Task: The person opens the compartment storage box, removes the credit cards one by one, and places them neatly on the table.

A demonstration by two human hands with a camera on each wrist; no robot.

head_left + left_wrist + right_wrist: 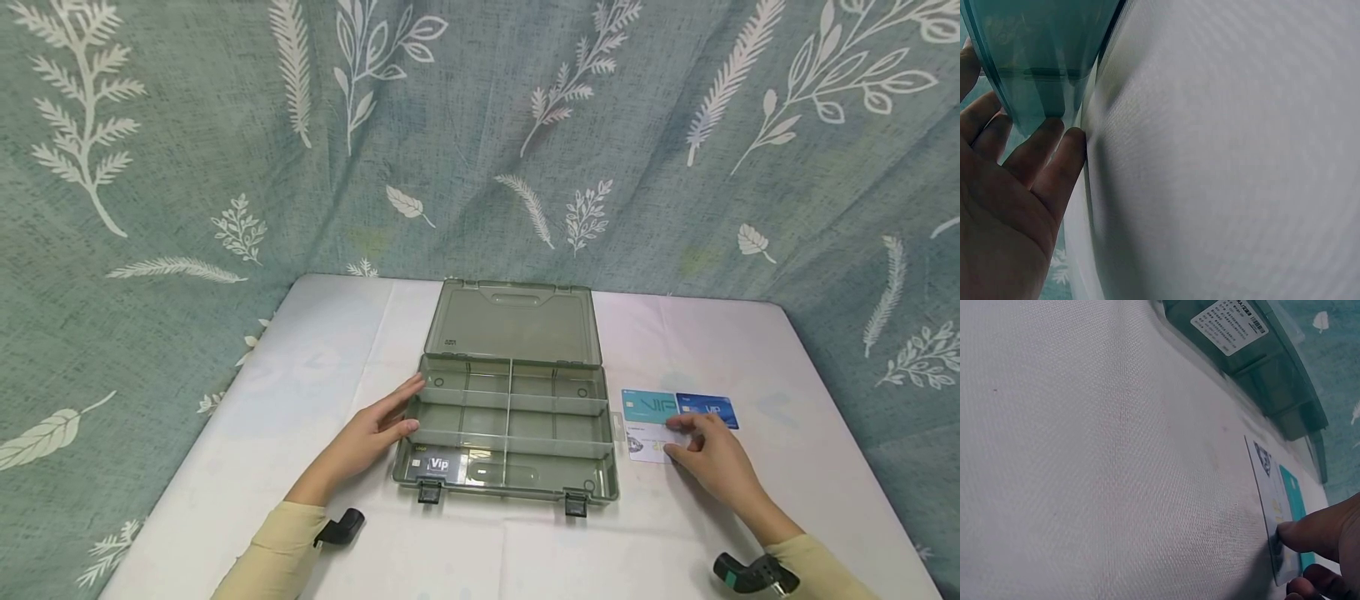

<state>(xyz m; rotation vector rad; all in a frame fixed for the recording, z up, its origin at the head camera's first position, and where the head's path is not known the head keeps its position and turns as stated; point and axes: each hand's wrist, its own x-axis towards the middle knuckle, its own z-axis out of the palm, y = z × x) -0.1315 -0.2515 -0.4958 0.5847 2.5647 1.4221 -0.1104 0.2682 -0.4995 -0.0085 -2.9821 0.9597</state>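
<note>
A transparent grey-green compartment box (507, 446) stands in the middle of the table with its lid (517, 325) laid back. My left hand (375, 421) rests against the box's left wall, fingers spread and fairly straight; the left wrist view shows the fingertips at the wall. In the front left compartment lies a dark card (431, 463) printed "Vip". To the right of the box my right hand (712, 458) pinches a white card (645, 443) near its right end, thumb on its face. Just behind that card are a teal card (648, 405) and a blue card (708, 407).
Two dark latches (429, 492) stick out from the box's front edge. A white printed label (1230, 326) is on its outer wall in the right wrist view. White cloth (450, 550) covers the table, and a green leaf-patterned curtain (480, 150) hangs behind it.
</note>
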